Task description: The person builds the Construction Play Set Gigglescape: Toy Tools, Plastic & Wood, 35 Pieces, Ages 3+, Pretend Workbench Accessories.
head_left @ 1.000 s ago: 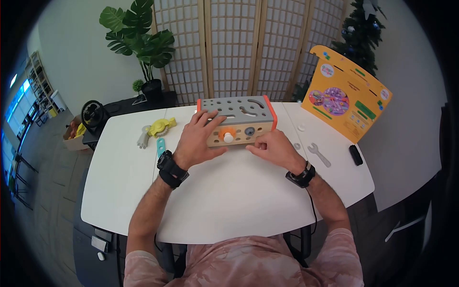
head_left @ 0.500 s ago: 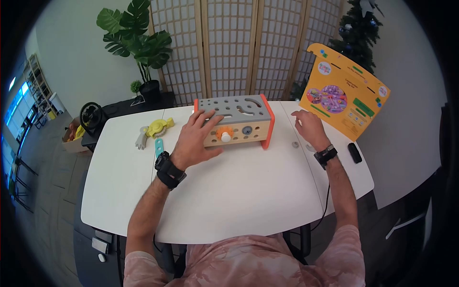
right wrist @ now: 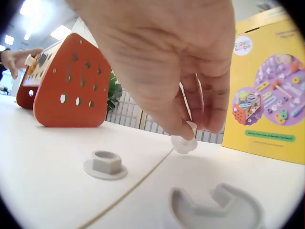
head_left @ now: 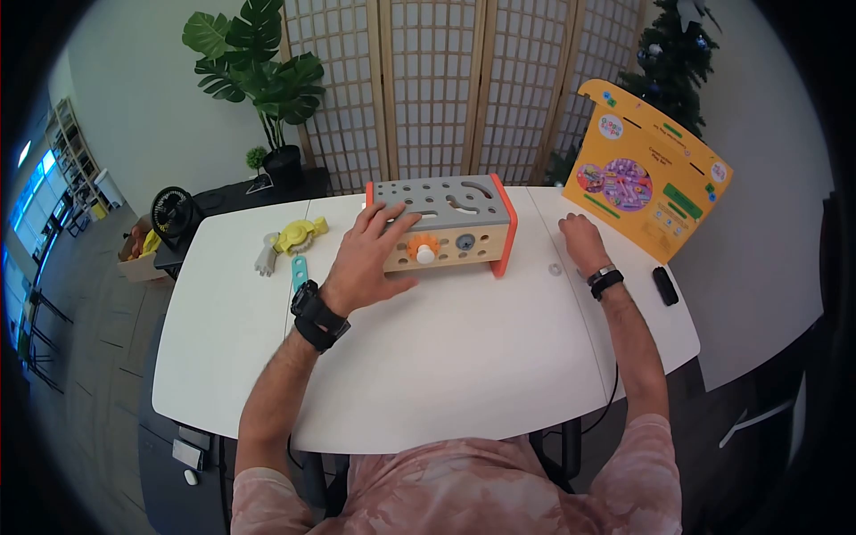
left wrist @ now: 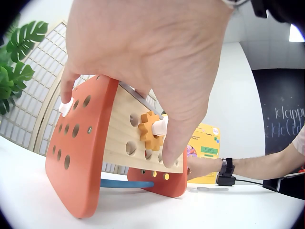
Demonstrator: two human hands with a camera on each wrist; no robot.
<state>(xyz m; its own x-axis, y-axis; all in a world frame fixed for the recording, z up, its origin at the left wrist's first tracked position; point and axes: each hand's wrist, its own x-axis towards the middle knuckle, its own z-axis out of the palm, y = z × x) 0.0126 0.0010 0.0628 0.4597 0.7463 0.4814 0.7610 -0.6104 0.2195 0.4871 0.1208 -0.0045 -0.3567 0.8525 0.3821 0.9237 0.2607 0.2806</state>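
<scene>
A toy workbench (head_left: 397, 192) with a perforated grey top, wooden front and orange-red end panels (left wrist: 78, 157) stands mid-table. My left hand (head_left: 359, 259) rests spread over its left part, fingers on top and thumb in front. Beside that thumb, an orange gear (left wrist: 150, 130) sits on the front around a white peg (head_left: 426, 256). At the right, my right hand (head_left: 585, 245) pinches a small white flanged toy piece (right wrist: 185, 144) low at the table, its upper part hidden by the fingers. A grey toy nut (right wrist: 106, 164) and the open end of a grey toy wrench (right wrist: 245, 207) lie near it.
A yellow cardboard box (head_left: 655, 174) stands upright at the back right. A black object (head_left: 664, 286) lies near the right edge. To the left are a yellow toy piece (head_left: 299, 236), a grey glove-like piece (head_left: 267, 255) and a turquoise strip with holes (head_left: 300, 273).
The right hand has left the workbench's front, moved right to the small white piece, and now pinches it. My left hand has stayed on the workbench.
</scene>
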